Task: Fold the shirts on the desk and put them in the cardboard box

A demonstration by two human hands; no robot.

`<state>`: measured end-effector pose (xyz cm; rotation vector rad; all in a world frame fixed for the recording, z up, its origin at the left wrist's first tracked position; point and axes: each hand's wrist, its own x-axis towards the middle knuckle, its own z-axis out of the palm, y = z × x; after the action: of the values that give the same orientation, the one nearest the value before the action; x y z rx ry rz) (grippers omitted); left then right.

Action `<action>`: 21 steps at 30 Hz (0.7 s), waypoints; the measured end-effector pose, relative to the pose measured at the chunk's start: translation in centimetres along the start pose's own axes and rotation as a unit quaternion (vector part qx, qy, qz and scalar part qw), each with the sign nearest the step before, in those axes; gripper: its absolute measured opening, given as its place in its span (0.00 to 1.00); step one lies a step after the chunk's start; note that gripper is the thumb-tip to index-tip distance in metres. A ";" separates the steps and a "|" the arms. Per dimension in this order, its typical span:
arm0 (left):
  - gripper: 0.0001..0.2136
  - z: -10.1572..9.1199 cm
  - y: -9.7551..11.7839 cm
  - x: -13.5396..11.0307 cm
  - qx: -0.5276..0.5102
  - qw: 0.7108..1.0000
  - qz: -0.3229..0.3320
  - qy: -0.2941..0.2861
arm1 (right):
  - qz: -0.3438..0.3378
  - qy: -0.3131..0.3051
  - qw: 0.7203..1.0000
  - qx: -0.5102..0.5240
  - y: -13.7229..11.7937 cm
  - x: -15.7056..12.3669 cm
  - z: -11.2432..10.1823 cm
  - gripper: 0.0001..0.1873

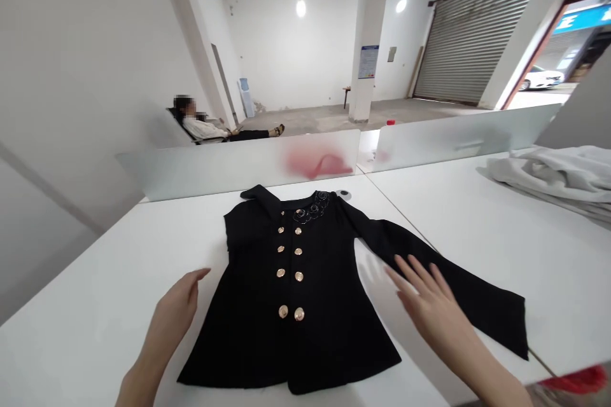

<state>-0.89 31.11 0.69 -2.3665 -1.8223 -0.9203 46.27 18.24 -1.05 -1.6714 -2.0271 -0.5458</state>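
A black jacket (324,292) lies front up on the white table, with two rows of gold buttons (298,276) and a patterned trim (315,208) on the right side of its collar. Its right-side sleeve (458,280) stretches out toward the lower right. On the left no full sleeve shows; a black flap (260,197) sticks up by the neckline. My left hand (179,302) hovers beside the jacket's left edge, fingers extended and holding nothing. Between the jacket body and the sleeve is my right hand (427,296), fingers spread, its tips overlapping the sleeve; contact is unclear.
Frosted dividers (238,162) run along the table's far edge, with something red blurred behind one. Light grey cloth (558,178) is heaped at the right. A small round object (344,194) sits by the collar. Beyond the divider a person (205,127) reclines in a chair.
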 end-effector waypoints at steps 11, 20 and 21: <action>0.26 1.7 -0.4 -6.8 0.094 0.984 0.015 -0.148 | -0.200 -0.156 0.938 0.237 -11.5 12.5 8.6 0.24; 0.28 2.9 10.5 -8.2 -0.297 0.944 -0.046 -0.135 | -0.157 -0.224 0.917 0.290 -10.5 11.9 8.7 0.24; 0.26 2.9 11.0 -8.2 -0.281 0.952 -0.019 -0.123 | -0.153 -0.224 0.916 0.295 -10.4 11.9 8.6 0.24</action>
<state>8.92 21.39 -1.81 -2.8963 -1.8878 -1.3568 33.32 30.73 -1.43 -1.1810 -2.4603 0.3841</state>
